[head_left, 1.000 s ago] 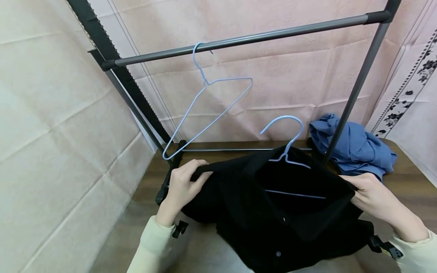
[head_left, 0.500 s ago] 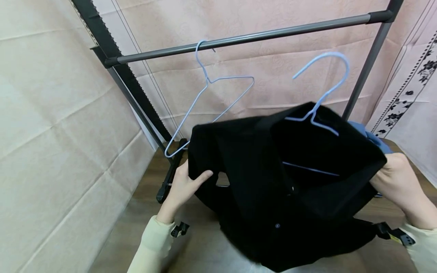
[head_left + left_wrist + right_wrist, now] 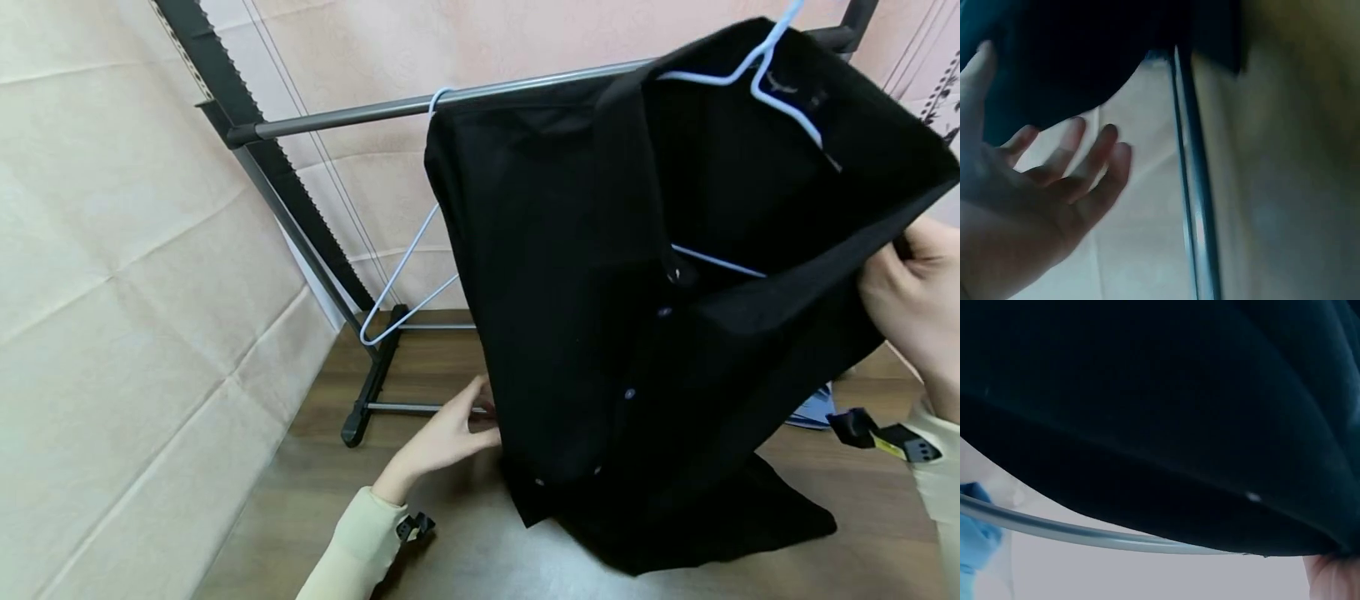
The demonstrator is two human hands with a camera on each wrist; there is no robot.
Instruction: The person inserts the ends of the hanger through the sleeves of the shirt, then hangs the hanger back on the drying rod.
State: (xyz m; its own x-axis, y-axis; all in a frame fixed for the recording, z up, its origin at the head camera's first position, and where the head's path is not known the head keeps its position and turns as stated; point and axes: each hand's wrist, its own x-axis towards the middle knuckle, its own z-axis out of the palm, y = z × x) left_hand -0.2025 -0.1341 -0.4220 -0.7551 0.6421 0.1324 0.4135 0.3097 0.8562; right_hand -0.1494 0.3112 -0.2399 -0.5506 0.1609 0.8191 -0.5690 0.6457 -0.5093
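A black buttoned shirt (image 3: 555, 292) hangs on a light blue wire hanger (image 3: 765, 62), whose hook top is cut off by the frame's upper edge. My right hand (image 3: 915, 304) grips the shirt by its shoulder on the right side; only a bit of that hand (image 3: 1335, 578) shows in the right wrist view. Low down beside the shirt's left edge, my left hand (image 3: 450, 437) has its fingers spread and loosely bent. In the left wrist view the left hand (image 3: 1029, 212) holds nothing, with dark cloth just beyond the fingers.
A dark metal clothes rack with a top bar (image 3: 352, 121) stands on the wooden surface (image 3: 292, 508). Another blue wire hanger (image 3: 398, 271) hangs from the bar, partly behind the shirt. Blue cloth (image 3: 813, 410) lies at the right, mostly hidden. Pale cloth (image 3: 150, 333) covers the walls.
The shirt and its hanger have risen up and to the right with my right hand, now in front of the bar. My left hand has let go of the shirt and moved lower.
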